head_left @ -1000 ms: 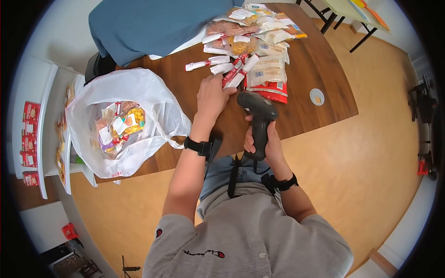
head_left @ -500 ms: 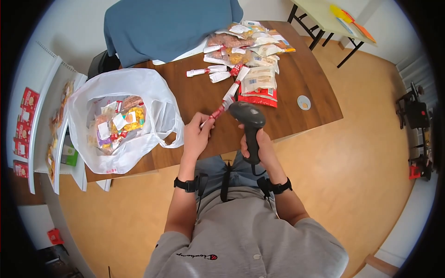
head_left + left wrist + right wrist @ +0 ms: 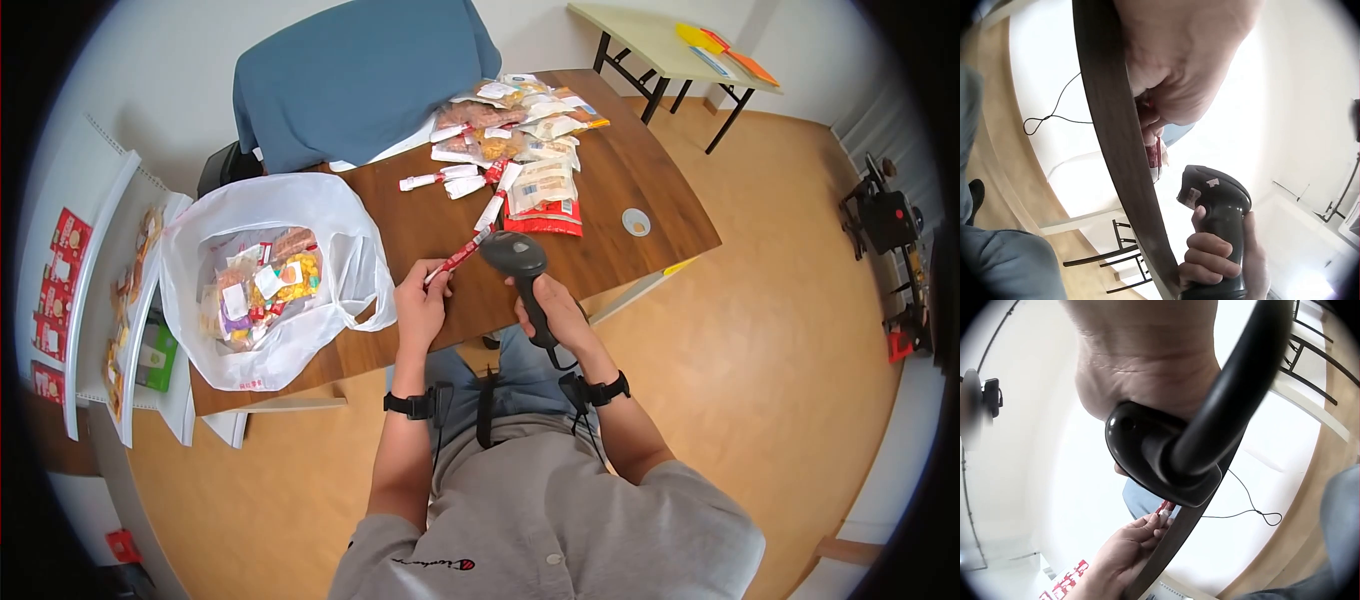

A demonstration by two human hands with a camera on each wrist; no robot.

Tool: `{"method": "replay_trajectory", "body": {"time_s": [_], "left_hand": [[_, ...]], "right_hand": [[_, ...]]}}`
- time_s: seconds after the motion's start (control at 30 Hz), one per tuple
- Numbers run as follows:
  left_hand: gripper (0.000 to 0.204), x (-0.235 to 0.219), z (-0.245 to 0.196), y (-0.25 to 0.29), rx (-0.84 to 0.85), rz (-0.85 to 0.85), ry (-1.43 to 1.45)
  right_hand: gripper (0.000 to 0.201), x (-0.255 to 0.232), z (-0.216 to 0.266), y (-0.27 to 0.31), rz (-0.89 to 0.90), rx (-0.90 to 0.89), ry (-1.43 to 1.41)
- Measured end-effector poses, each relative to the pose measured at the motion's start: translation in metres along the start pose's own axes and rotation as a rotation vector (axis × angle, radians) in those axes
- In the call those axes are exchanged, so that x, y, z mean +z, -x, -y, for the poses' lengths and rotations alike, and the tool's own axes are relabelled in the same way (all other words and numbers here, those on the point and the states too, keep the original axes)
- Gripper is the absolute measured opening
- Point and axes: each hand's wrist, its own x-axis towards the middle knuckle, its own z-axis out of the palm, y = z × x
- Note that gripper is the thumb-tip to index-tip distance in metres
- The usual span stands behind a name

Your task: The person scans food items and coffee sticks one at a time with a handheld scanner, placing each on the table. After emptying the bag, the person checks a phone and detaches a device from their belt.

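Observation:
My left hand [image 3: 422,300] pinches the near end of a thin red and white stick packet [image 3: 458,256] and holds it over the brown table's [image 3: 420,215] front edge. My right hand [image 3: 558,310] grips the handle of a black barcode scanner [image 3: 518,270], whose head sits just right of the packet's far end. In the left wrist view the scanner [image 3: 1216,219] stands below my left hand [image 3: 1175,69], which holds the packet [image 3: 1154,153]. The right wrist view shows the scanner's base [image 3: 1160,456] and my left hand's fingers [image 3: 1129,540] on the packet.
A pile of snack packets [image 3: 515,130] lies at the table's far side. A white plastic bag [image 3: 270,270] full of snacks stands at the left. A blue-covered chair [image 3: 360,75] is behind the table, a small round lid [image 3: 635,221] at the right, shelves [image 3: 95,290] at the far left.
My left hand took one stick packet from the pile and drew it back toward me, up to the scanner's head. The right hand kept its grip on the scanner.

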Motion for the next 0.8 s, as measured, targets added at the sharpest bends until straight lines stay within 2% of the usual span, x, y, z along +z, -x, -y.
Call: {"method": "replay_trajectory", "body": {"time_s": [0.1,0.17,0.3,0.43,0.53,0.63,0.8], "left_hand": [[0.010,0.000,0.001,-0.001,0.003,0.004,-0.001],[0.012,-0.001,-0.002,-0.001,-0.016,0.021,-0.024],[0.013,-0.001,0.004,0.000,-0.009,0.041,-0.010],[0.014,0.000,0.001,0.001,-0.065,0.023,0.060],[0.014,-0.002,-0.003,0.003,-0.083,0.006,0.070],[0.016,-0.002,-0.008,0.003,-0.145,0.002,0.067],[0.018,0.000,-0.008,0.003,-0.184,-0.031,0.024]], "right_hand": [[0.048,0.002,0.000,-0.005,0.000,-0.024,0.015],[0.054,0.001,-0.002,-0.005,0.036,0.007,0.102],[0.055,0.000,0.004,-0.006,0.050,0.032,0.054],[0.065,-0.005,0.006,-0.015,0.091,0.034,-0.070],[0.057,-0.014,0.007,-0.026,0.161,0.058,-0.186],[0.064,-0.022,0.006,-0.034,0.235,0.094,-0.255],[0.070,-0.032,0.006,-0.038,0.194,0.202,-0.418]]}}
